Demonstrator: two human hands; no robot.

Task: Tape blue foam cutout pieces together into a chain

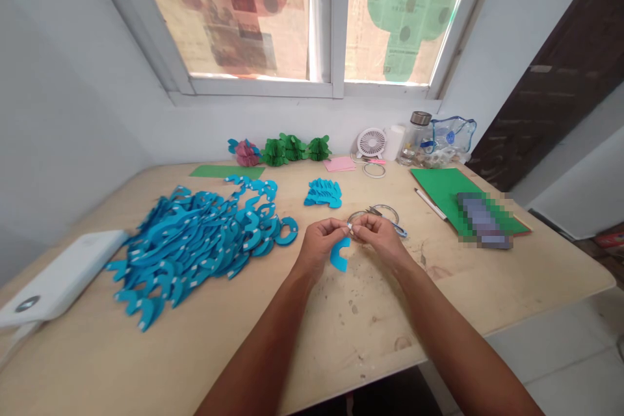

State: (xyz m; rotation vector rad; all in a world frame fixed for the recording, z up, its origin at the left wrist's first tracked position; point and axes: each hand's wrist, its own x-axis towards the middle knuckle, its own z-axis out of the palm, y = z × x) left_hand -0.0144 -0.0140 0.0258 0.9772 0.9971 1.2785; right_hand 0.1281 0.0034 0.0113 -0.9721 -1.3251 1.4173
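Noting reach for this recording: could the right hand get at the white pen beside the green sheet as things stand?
Probably yes: the right hand is near the white pen, which nothing covers. That hand is busy at the blue piece, though, so it would likely need freeing first.

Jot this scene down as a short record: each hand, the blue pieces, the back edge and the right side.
Left hand: pinches a curved blue piece
Right hand: close beside the left, at a small white bit
Blue pieces: large pile on the left, small stack beyond the hands
Back edge: fan, bottle
Right side: green sheet, pen
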